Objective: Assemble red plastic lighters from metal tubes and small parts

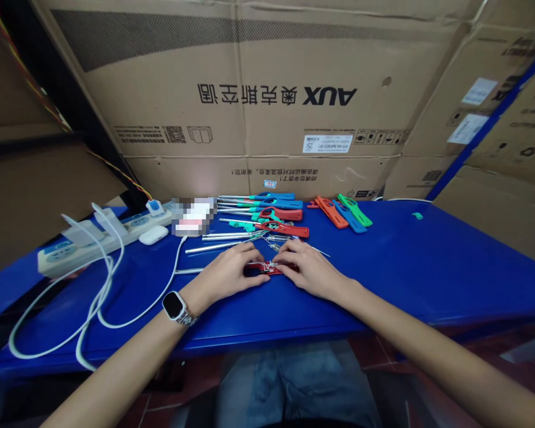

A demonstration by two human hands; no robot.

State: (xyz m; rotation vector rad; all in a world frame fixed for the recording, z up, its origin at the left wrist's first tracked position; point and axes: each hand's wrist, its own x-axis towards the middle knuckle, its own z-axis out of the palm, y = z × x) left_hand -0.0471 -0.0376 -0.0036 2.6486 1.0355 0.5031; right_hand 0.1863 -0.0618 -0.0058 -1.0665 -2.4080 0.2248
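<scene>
Close to the table's front edge lies an opened red lighter handle [274, 268], its inner parts and thin wires showing. My left hand [234, 270] grips its left end, thumb below and fingers above. From the other side, my right hand [310, 270] pinches the handle and small parts in it; the fingertips partly hide these. A metal lighter tube [189, 271] sticks out left from under my left hand. Just beyond my hands are loose metal tubes [214, 246] with wires and small parts, and a red long-nosed lighter [288, 229].
Blue long-nosed lighters [276, 203] lie farther back on the blue table [405, 267]. Orange [332, 212], blue [351, 217] and green handle shells [355, 209] sit to the right. At left are a power strip [116, 238], white cables [102, 285] and a white case [153, 235]. Cardboard [271, 119] stands behind.
</scene>
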